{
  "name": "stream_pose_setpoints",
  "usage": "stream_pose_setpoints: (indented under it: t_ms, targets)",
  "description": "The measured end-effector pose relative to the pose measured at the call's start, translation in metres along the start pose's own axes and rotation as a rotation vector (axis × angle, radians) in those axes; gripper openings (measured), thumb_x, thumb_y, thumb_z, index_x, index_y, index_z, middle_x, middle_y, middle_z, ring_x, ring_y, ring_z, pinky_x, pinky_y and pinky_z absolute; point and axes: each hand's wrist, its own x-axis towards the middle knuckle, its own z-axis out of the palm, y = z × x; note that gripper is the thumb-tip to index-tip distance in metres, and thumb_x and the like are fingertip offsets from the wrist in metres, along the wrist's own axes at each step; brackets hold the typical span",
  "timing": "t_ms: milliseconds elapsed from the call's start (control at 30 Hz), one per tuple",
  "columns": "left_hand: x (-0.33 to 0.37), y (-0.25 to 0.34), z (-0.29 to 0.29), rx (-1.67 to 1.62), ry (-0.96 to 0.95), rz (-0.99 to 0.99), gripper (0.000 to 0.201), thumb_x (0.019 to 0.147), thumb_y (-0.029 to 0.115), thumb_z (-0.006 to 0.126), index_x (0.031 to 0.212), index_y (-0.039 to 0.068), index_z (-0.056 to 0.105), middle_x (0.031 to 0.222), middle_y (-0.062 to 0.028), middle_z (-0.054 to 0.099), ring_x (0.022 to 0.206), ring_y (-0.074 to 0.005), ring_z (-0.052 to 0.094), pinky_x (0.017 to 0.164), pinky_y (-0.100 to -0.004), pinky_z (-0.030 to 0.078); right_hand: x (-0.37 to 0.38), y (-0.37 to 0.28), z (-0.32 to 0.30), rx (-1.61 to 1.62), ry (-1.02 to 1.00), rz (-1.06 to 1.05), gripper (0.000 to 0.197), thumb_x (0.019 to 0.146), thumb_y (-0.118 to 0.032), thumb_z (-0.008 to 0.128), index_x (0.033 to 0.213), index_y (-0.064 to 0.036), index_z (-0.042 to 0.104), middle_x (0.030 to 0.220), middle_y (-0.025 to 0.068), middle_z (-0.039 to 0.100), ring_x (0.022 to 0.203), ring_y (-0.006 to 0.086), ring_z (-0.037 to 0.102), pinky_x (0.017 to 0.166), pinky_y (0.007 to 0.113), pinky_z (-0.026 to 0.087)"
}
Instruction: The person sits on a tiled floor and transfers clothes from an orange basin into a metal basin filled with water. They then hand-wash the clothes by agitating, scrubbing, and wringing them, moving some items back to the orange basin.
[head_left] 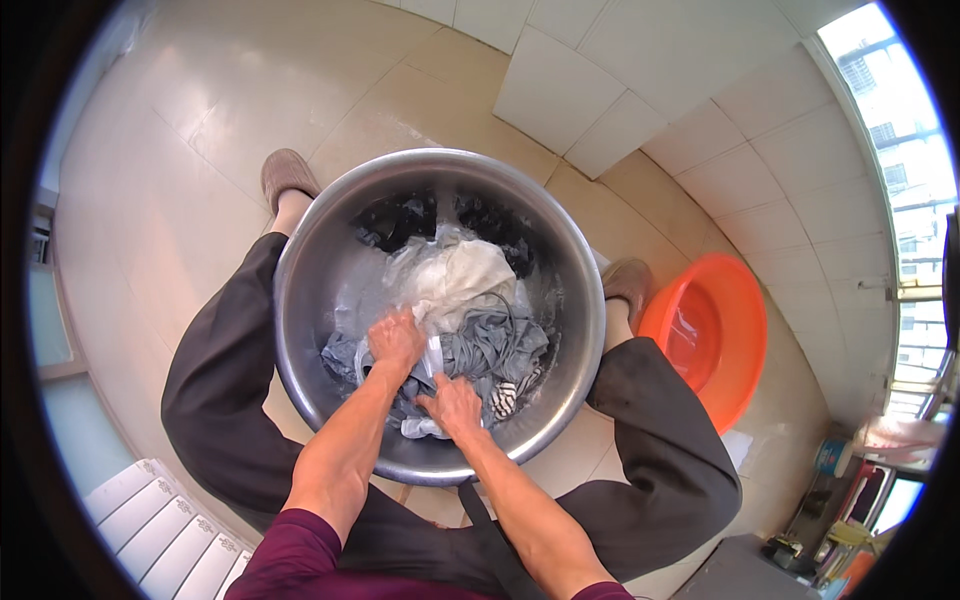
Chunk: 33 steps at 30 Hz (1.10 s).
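Observation:
A large metal basin (315, 265) stands between my legs, holding soaked laundry in water. My left hand (397, 338) is closed on white cloth at the near edge of a bunched white garment (462, 275). Just nearer and to the right, my right hand (455, 405) has its fingers curled round a strip of the white cloth. Wrinkled grey-blue cloth (490, 345) lies beside and beneath both hands. A black-and-white striped piece (503, 400) shows right of my right hand. Dark cloth (400, 220) sits along the far side. My fingertips are partly hidden in the fabric.
An orange plastic basin (735, 330) stands on the tiled floor (230, 110) to the right, close to my right foot. White wall tiles (650, 60) rise beyond it. A white slatted piece (165, 520) is at the lower left; assorted household items (850, 510) crowd the lower right.

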Motion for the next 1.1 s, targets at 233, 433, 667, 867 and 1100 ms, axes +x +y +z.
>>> stream_pose_setpoints:
  t_ms: [233, 433, 667, 867, 1100]
  targets:
    - [-0.005, -0.013, -0.033, -0.309, -0.070, 0.093, 0.043, 0.089, 0.041, 0.069, 0.113, 0.006, 0.074, 0.102, -0.0257, 0.076, 0.100, -0.0456, 0.072, 0.087, -0.0554, 0.056, 0.001, 0.017, -0.005, 0.307, 0.026, 0.100, 0.059, 0.077, -0.041, 0.088, 0.120, -0.0033, 0.073, 0.115, 0.0241, 0.074, 0.108, 0.0327, 0.071, 0.094, 0.042, 0.054]
    - [-0.054, 0.052, -0.133, -0.477, 0.086, 0.284, 0.036, 0.088, 0.036, 0.072, 0.110, 0.007, 0.073, 0.105, -0.0237, 0.074, 0.099, -0.0445, 0.072, 0.084, -0.0546, 0.055, -0.012, 0.028, 0.002, 1.243, 0.190, 0.057, 0.045, 0.091, -0.016, 0.079, 0.129, 0.0027, 0.064, 0.115, 0.0070, 0.072, 0.099, 0.0143, 0.064, 0.088, 0.030, 0.051]
    - [-0.124, 0.046, -0.152, -0.429, 0.087, 0.657, 0.035, 0.079, 0.027, 0.081, 0.107, 0.007, 0.072, 0.106, -0.0194, 0.070, 0.099, -0.0415, 0.069, 0.085, -0.0514, 0.057, -0.100, 0.025, -0.088, 0.146, 0.036, -0.058, 0.065, 0.077, -0.035, 0.090, 0.126, -0.0016, 0.066, 0.120, 0.0216, 0.073, 0.113, 0.0383, 0.069, 0.097, 0.044, 0.054]
    - [-0.162, 0.018, -0.106, -0.102, -0.258, 0.551, 0.035, 0.081, 0.031, 0.080, 0.109, 0.011, 0.077, 0.111, -0.0213, 0.070, 0.096, -0.0402, 0.072, 0.085, -0.0529, 0.058, -0.116, 0.025, -0.122, -0.276, 0.006, 0.001, 0.121, 0.066, -0.041, 0.098, 0.165, -0.0217, 0.030, 0.165, 0.0210, 0.035, 0.149, 0.0440, 0.038, 0.120, 0.053, 0.040]
    - [-0.156, 0.007, -0.106, -0.262, 0.034, 0.298, 0.056, 0.088, 0.034, 0.079, 0.139, 0.016, 0.065, 0.154, -0.0272, 0.045, 0.139, -0.0507, 0.049, 0.106, -0.0703, 0.041, -0.065, 0.022, -0.099, -0.300, -0.097, 0.064, 0.139, 0.054, -0.046, 0.102, 0.168, -0.0319, 0.023, 0.177, 0.0201, -0.009, 0.161, 0.0504, -0.002, 0.121, 0.072, 0.028]
